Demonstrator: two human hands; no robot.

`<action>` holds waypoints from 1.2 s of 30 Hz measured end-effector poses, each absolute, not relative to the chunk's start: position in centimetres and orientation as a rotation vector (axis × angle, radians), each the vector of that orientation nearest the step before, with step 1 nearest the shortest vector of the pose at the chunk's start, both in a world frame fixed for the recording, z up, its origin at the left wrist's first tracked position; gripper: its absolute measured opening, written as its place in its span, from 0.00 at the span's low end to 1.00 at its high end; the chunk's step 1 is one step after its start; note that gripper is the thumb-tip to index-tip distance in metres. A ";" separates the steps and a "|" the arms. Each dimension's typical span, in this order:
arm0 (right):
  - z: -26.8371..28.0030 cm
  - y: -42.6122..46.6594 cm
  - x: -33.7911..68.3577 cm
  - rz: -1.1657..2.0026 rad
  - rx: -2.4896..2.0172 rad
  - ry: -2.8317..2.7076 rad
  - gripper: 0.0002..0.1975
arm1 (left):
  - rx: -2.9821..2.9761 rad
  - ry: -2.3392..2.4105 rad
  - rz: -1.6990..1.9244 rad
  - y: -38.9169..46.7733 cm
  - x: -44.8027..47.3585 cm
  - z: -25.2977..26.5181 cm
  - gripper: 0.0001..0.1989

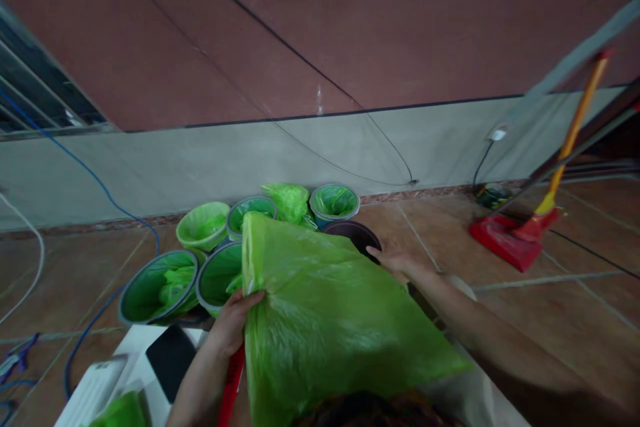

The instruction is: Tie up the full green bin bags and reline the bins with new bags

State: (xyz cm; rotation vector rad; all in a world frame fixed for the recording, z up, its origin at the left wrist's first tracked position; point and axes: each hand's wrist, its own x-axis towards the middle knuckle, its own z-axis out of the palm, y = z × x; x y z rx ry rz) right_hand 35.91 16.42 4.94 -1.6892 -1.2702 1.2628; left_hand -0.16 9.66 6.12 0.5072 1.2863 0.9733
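A large green plastic bag, spread wide and flat, hangs in front of me. My left hand pinches its left edge between thumb and fingers. Past the bag's right side, my right hand grips the rim of a dark brown bin, with a finger at the inner edge. The bag hides most of that bin. Around them stand bins lined with green bags: a grey-rimmed bin at the left, a pale green bin behind it, and a blue-grey bin by the wall.
A white surface at the lower left carries a dark phone-like slab and a green bundle. A red dustpan and a yellow-handled broom stand at the right. A blue cable runs along the left floor.
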 end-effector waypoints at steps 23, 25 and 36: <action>9.9 14.8 40.9 1.446 -1.190 -1.140 0.31 | 0.849 1.400 1.420 12.4 -1.5 8.3 0.51; 10.6 14.7 41.4 1.429 -1.242 -1.322 0.36 | 1.091 1.433 1.291 12.6 -2.3 9.2 0.49; 5.2 15.6 43.6 1.024 -1.649 -1.734 0.05 | 2.222 1.876 0.723 16.4 -3.4 10.2 0.11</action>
